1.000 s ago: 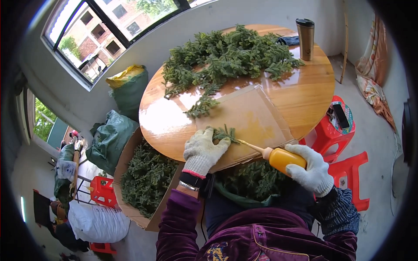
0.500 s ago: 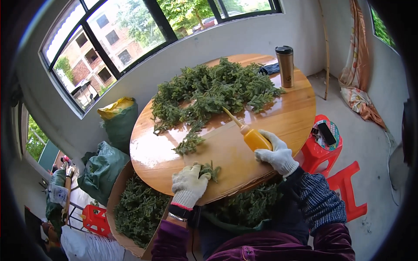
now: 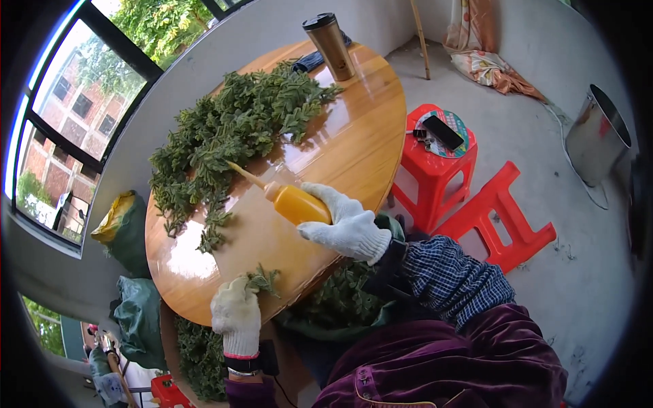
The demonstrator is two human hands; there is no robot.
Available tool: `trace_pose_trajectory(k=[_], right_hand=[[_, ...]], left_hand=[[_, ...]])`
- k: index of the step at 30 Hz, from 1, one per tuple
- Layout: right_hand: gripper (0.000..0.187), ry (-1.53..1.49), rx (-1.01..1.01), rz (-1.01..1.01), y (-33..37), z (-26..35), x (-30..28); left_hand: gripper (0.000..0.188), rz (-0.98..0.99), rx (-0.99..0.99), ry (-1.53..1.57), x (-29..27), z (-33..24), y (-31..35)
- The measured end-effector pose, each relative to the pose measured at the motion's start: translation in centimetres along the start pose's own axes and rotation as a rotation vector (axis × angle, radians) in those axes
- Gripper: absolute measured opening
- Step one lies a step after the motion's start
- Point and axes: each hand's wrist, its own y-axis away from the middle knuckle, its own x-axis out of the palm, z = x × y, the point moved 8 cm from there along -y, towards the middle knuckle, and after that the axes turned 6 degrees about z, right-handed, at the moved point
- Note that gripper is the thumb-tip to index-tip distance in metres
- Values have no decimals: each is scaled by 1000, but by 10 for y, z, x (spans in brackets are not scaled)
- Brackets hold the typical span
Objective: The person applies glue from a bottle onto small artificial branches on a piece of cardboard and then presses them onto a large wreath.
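In a white knit glove, my right hand (image 3: 350,228) is wrapped round a squeeze bottle (image 3: 299,204) of orange-yellow liquid. The bottle is tilted, its long thin nozzle pointing up and to the far left. My left hand (image 3: 236,309), also gloved, is closed at the near edge of the table on a small green artificial pine sprig (image 3: 264,280), whose tip sticks out to the right. Beneath the bottle lies a flat brown cardboard sheet (image 3: 272,248). A large heap of similar green sprigs (image 3: 231,122) covers the far left of the round wooden table (image 3: 371,102).
A brown tumbler (image 3: 331,47) stands at the table's far edge. Below the near edge are a box of greenery (image 3: 197,357) and more sprigs (image 3: 343,296) on my lap. Rightward are a red stool (image 3: 435,170) bearing a phone (image 3: 443,132), a tipped red stool (image 3: 503,217) and a metal bin (image 3: 597,136).
My view has swung to the right, so the table appears farther left and more of the floor and the bin show. Both hands keep their holds on bottle and sprig.
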Motion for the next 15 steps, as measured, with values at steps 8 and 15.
trace_pose_trajectory(k=[8, 15], right_hand=[[73, -108, 89, 7, 1, 6, -8], [73, -134, 38, 2, 0, 3, -2]], left_hand=[[26, 229, 86, 88, -22, -68, 54], [30, 258, -13, 330, 17, -60, 68]])
